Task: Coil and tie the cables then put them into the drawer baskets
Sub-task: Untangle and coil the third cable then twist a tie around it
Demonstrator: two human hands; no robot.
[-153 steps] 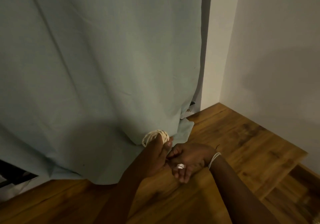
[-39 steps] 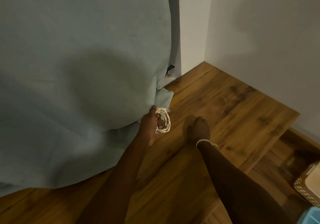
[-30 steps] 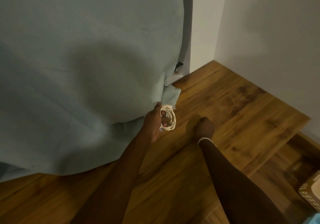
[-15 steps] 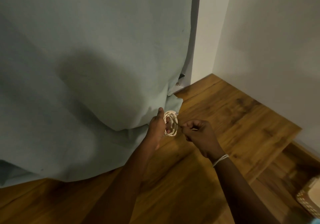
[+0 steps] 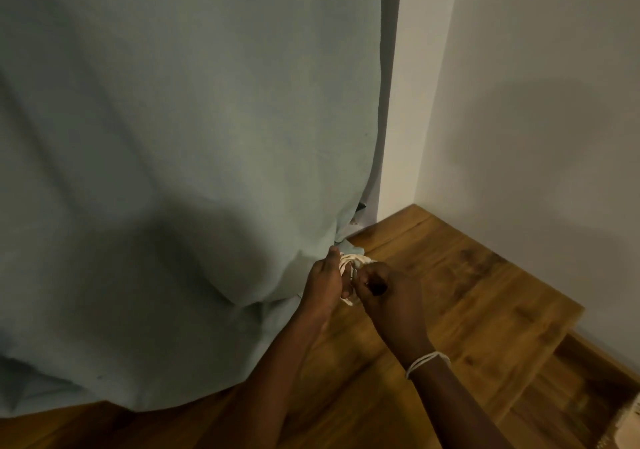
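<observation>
Curtain (image 5: 180, 157) hangs at the left, its lower hem brushing the wooden floor (image 5: 467, 296) near the room's corner. Just beside that hem, the left hand (image 5: 323, 284) grips the coiled cable (image 5: 351, 263), thumb up, fingers curled round the cream loops. The right hand (image 5: 386, 292) touches the coil from the right, fingertips pinching at what looks like the tie; the tie itself is hidden. Tying well likely means holding the loops flat and cinching the wrap snugly across the bundle's middle.
</observation>
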